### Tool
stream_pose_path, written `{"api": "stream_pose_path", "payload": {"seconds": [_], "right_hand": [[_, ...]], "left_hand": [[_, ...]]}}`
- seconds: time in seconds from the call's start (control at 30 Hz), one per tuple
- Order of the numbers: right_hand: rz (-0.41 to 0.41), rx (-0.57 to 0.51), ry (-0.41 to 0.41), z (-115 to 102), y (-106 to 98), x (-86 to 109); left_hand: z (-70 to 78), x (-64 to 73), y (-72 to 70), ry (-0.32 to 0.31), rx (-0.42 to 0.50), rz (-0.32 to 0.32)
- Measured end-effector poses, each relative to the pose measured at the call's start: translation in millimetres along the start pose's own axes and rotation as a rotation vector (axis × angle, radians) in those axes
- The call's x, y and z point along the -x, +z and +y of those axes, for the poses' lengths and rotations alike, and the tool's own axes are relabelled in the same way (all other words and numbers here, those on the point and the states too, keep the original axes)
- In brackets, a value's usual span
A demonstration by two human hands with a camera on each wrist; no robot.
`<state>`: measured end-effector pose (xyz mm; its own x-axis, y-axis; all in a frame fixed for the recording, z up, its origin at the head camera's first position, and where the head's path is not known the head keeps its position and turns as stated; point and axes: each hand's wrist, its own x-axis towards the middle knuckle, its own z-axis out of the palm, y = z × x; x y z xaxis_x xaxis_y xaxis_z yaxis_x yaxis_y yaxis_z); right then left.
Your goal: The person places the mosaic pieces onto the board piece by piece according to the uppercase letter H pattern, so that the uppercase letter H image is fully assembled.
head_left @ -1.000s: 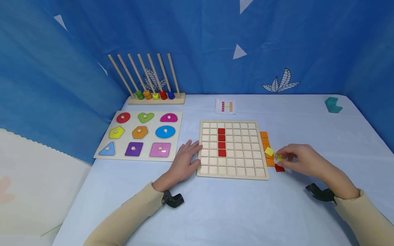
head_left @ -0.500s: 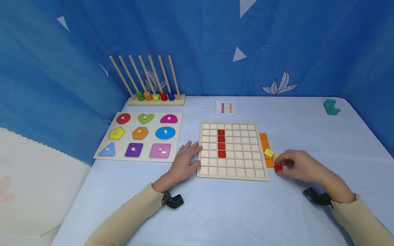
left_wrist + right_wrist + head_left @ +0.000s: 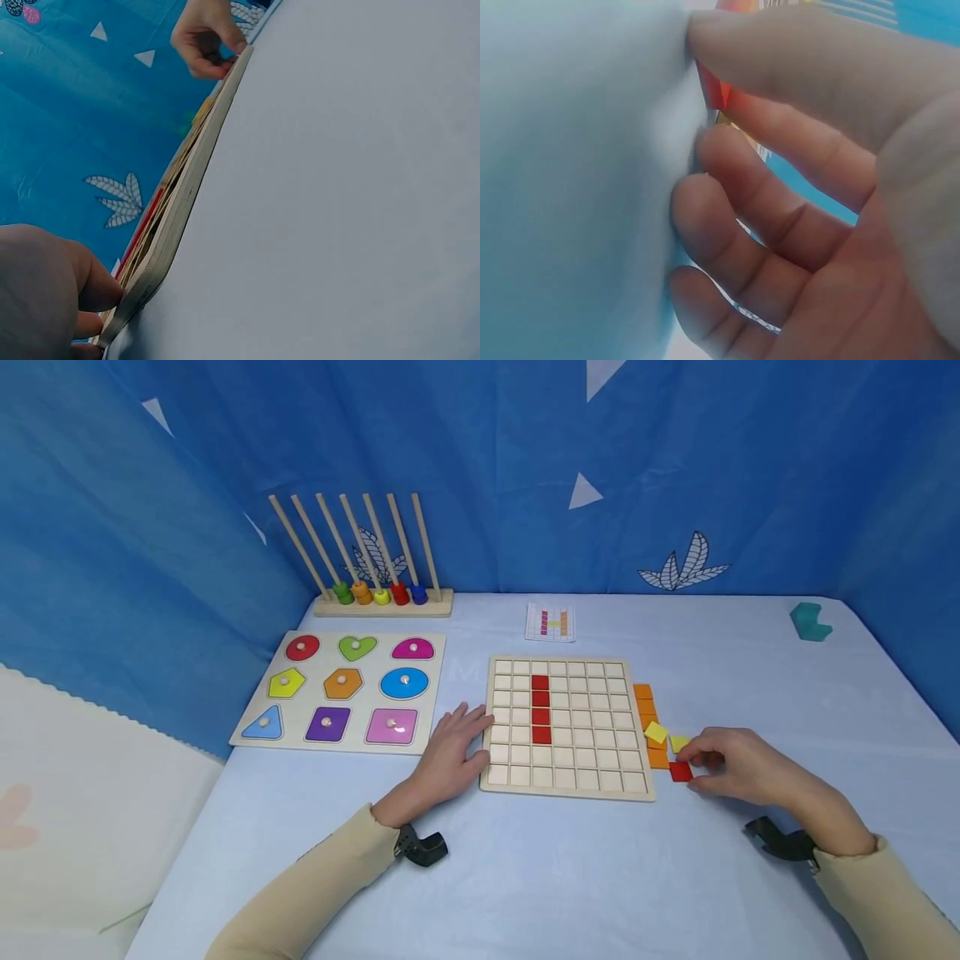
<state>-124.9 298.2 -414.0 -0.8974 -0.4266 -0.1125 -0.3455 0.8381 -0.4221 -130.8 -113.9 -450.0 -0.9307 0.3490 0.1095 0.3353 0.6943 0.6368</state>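
Right of the frame's centre, the right hand [image 3: 738, 767] curls its fingers at a red square tile [image 3: 680, 772] on the worktop [image 3: 540, 877]; any grip is unclear. Pinching opposite edges looks surest, the left hand's [image 3: 450, 756] loosely spread fingers resting against the wooden grid board [image 3: 566, 792].

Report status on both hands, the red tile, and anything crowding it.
Left hand on left edge of grid board. Right hand at loose red tile, grip unclear. Yellow tile close beside right fingers.
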Motion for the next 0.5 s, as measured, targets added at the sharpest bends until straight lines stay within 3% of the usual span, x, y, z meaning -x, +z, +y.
{"api": "stream_pose_path", "payload": {"seconds": [0.5], "right_hand": [[-0.023,-0.030,0.032,2.6,0.7,-2.2]], "left_hand": [[-0.4,0.5,-0.2,-0.005,0.005,-0.003]]}}
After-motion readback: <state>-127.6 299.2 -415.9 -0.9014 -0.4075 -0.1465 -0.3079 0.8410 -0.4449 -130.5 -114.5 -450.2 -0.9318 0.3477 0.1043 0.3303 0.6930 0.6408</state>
